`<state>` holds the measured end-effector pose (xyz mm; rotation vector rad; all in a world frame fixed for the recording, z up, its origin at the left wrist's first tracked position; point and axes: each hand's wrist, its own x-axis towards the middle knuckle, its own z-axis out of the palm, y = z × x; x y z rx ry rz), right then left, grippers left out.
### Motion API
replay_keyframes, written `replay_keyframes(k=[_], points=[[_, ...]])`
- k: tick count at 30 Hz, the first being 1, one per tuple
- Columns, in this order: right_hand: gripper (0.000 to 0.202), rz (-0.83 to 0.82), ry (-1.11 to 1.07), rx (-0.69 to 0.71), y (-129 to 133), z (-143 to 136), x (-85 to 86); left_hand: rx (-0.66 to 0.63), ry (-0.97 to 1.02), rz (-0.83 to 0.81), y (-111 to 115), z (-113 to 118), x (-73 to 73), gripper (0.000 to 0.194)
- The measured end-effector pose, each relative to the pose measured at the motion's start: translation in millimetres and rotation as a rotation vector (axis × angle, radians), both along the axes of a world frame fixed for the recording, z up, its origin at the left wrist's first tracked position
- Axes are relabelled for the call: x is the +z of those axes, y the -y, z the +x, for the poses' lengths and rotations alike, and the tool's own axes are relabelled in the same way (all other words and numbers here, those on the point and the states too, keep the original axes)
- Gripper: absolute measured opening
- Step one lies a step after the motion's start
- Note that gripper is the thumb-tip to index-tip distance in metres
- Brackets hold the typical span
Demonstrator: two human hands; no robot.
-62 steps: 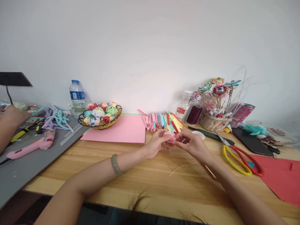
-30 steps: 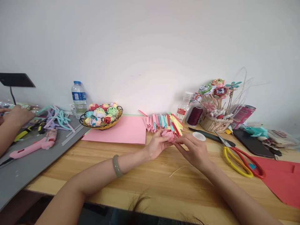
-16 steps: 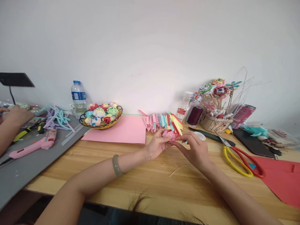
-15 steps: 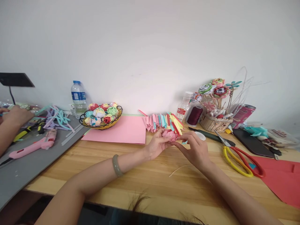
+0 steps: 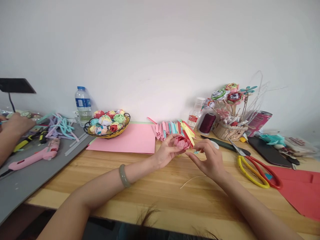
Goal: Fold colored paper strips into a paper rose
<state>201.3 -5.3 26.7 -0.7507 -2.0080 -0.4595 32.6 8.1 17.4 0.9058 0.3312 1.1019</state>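
My left hand point(image 5: 167, 153) is closed round the underside of a pink folded-paper flower point(image 5: 182, 142), its layered petals facing up. Just right of the flower is my right hand point(image 5: 208, 157), its fingers curled with a gap between thumb and forefinger; nothing shows in it. A small bit of blue paper is partly visible behind those fingers. Behind both hands lies a row of folded paper strips point(image 5: 166, 129) in pink, blue, red and yellow. A thin pale thread point(image 5: 191, 180) lies on the wooden table below my right hand.
Pink paper sheets point(image 5: 125, 143) and a basket of paper flowers point(image 5: 107, 135) lie left. Scissors point(image 5: 257, 171), a phone point(image 5: 268, 151), a purple thread spool point(image 5: 207, 123) and red paper point(image 5: 300, 190) are right. Far left, another person's hand point(image 5: 18, 123) is near a pink glue gun point(image 5: 35, 158).
The pink flower has turned so its petals show more openly. My right hand's fingers have drawn slightly away from it. My left hand still holds it in nearly the same place.
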Motion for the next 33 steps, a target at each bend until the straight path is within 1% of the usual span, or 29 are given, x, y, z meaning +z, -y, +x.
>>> replay_keyframes(k=[3,5,9,13,17,20,25,28,33], points=[[0.018,-0.027,-0.012,0.035,2.4,-1.3,1.2,0.019,-0.022,0.023,0.8,0.4,0.8,0.045],[0.021,-0.046,0.012,0.045,3.4,-2.8,1.8,0.032,-0.051,0.045,1.2,1.1,0.4,0.047],[0.023,-0.138,0.027,0.033,4.2,-4.9,2.5,0.113,-0.125,0.088,-0.2,2.9,-2.2,0.051],[0.020,-0.250,-0.028,0.056,4.6,-5.7,3.2,0.199,-0.144,0.074,-4.4,4.0,-5.7,0.055],[0.021,-0.337,-0.093,0.084,3.7,-7.2,4.2,0.232,-0.186,0.073,-5.7,3.3,-6.6,0.054],[0.022,-0.381,-0.119,0.106,3.3,-7.8,5.1,0.212,-0.203,0.047,-4.1,2.1,-5.3,0.054],[0.019,-0.463,-0.217,0.123,3.8,-5.9,7.9,0.099,-0.160,0.001,-3.0,1.4,-4.3,0.053],[0.019,-0.487,-0.230,0.130,3.2,-4.7,8.9,0.091,-0.135,0.008,-3.3,1.5,-4.4,0.054],[0.022,-0.481,-0.217,0.147,2.4,-4.6,8.5,0.010,-0.118,0.001,-2.4,0.4,-3.1,0.032]])
